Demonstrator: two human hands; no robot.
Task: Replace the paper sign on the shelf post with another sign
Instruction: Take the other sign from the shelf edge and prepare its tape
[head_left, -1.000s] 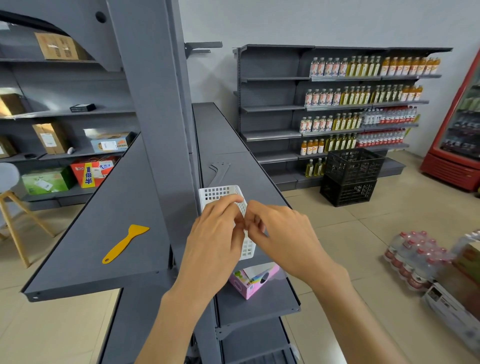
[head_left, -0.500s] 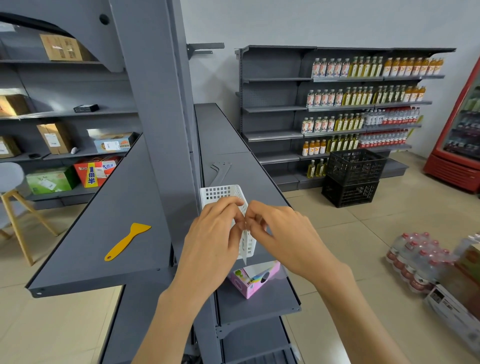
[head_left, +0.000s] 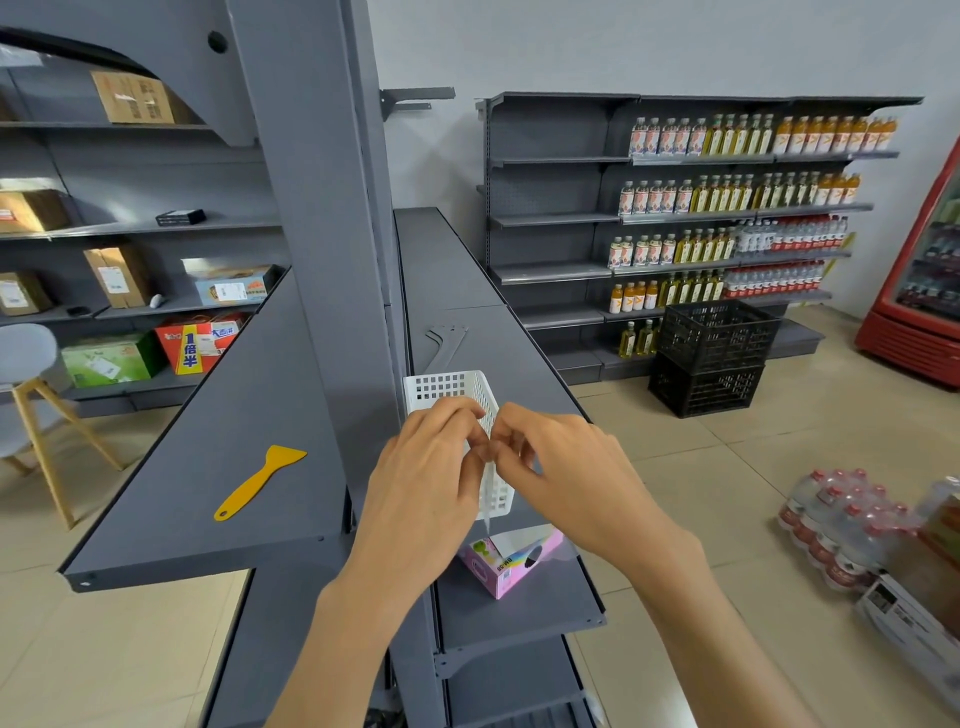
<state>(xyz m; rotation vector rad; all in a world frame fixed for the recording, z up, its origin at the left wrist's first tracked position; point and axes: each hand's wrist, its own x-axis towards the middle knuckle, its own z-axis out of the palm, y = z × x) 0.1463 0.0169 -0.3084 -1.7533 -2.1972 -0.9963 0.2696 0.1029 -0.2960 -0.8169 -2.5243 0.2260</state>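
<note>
My left hand (head_left: 426, 483) and my right hand (head_left: 566, 478) meet fingertip to fingertip above a white perforated basket (head_left: 447, 387) on the grey shelf. Both pinch a thin clear strip (head_left: 487, 519), which looks like tape and hangs down between them in front of the basket. What exactly sits between the fingertips is hidden. The wide grey shelf post (head_left: 311, 218) rises just left of my hands. No paper sign shows on its visible face.
A yellow plastic scraper (head_left: 260, 480) lies on the left shelf board (head_left: 208, 415). A pink box (head_left: 511, 564) sits on the shelf below my hands. Black crates (head_left: 711, 358) and packs of bottles (head_left: 841, 525) stand on the floor at right, by a red fridge (head_left: 924, 291).
Both hands stay pinched together over the basket. The fingers have only shifted slightly, and the view has drifted a little.
</note>
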